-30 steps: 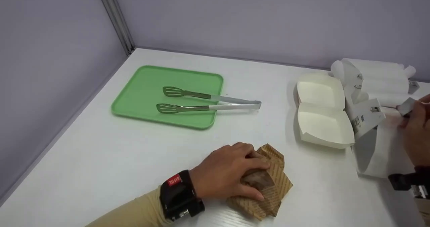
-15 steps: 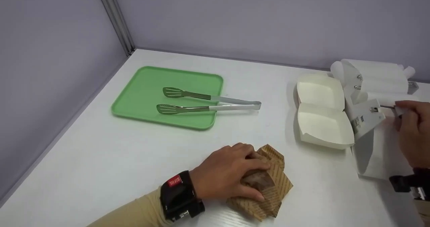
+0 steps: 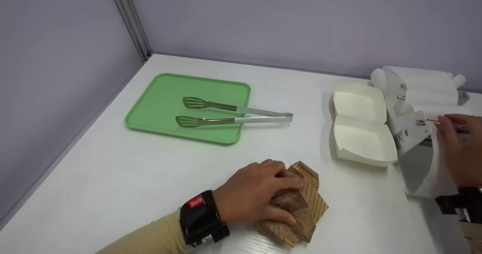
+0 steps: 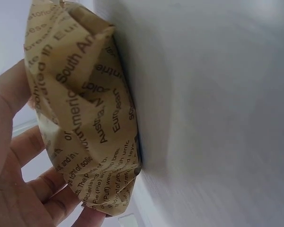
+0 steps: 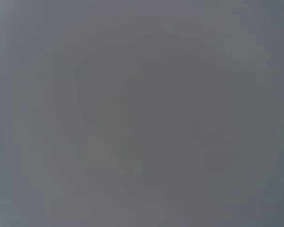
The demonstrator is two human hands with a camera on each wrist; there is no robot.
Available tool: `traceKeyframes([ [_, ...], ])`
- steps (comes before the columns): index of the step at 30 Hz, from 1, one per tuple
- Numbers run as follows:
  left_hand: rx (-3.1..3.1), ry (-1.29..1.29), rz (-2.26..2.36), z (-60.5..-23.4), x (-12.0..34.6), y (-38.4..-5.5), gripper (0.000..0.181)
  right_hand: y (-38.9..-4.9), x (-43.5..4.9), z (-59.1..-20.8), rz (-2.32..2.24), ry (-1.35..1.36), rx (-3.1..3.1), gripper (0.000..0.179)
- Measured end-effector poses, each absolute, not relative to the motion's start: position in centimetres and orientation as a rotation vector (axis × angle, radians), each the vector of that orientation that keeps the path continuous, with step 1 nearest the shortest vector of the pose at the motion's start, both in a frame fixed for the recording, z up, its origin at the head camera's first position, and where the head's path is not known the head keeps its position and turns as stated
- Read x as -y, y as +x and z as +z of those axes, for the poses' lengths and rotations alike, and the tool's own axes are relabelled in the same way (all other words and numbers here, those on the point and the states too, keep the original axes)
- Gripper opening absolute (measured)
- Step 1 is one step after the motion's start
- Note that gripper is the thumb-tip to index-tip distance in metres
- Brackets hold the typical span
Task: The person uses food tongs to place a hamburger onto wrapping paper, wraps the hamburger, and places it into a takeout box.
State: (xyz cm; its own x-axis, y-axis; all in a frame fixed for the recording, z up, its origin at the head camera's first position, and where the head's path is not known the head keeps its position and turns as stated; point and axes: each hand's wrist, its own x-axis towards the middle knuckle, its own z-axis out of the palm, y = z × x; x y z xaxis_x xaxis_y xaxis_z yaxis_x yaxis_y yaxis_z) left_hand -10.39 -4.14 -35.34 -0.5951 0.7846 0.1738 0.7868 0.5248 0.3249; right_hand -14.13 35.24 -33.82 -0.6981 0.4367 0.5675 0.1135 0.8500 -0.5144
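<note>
The left hand (image 3: pixel 256 193) is curled over a brown paper parcel (image 3: pixel 318 205), fingers and thumb gripping it against the bench (image 3: pixel 169 171), well away from the far and left edges. The left wrist view shows the wrapper's creased sides covered in dark print, with the fingers round one side and its flat side against the white bench.

The right hand (image 3: pixel 461 148) is at a white roll stand (image 3: pixel 425 77) toward the bench's far edge, on the right. Its fingers are bent at the end of a thin metal rod (image 3: pixel 432 120); I cannot tell whether they grip it, and the right wrist view is a grey blur.

Just left of the stand, a white takeaway box (image 3: pixel 359 103) lies open, its two halves in line. Near the bench's far left corner is a green tray (image 3: pixel 158 99). Metal tongs (image 3: pixel 222 121) lie spread across it, slotted heads on the tray, pale handles reaching past its right rim over the bench.
</note>
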Motion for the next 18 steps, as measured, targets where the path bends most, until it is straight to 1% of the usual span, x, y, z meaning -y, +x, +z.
traceKeyframes([
  [6,2.740,-1.408,-0.596,-35.4,4.3,-10.4,0.065,-14.5,-35.8,-34.1,0.607,-0.418,2.260,0.039],
  [10,2.758,-1.398,-0.603,-35.4,4.4,-10.4,0.065,-14.6,-35.9,-33.9,0.623,-0.443,2.279,0.043],
  [18,2.761,-1.394,-0.605,-35.3,4.5,-10.4,0.065,-14.8,-36.6,-33.6,0.583,-0.395,2.284,0.048],
])
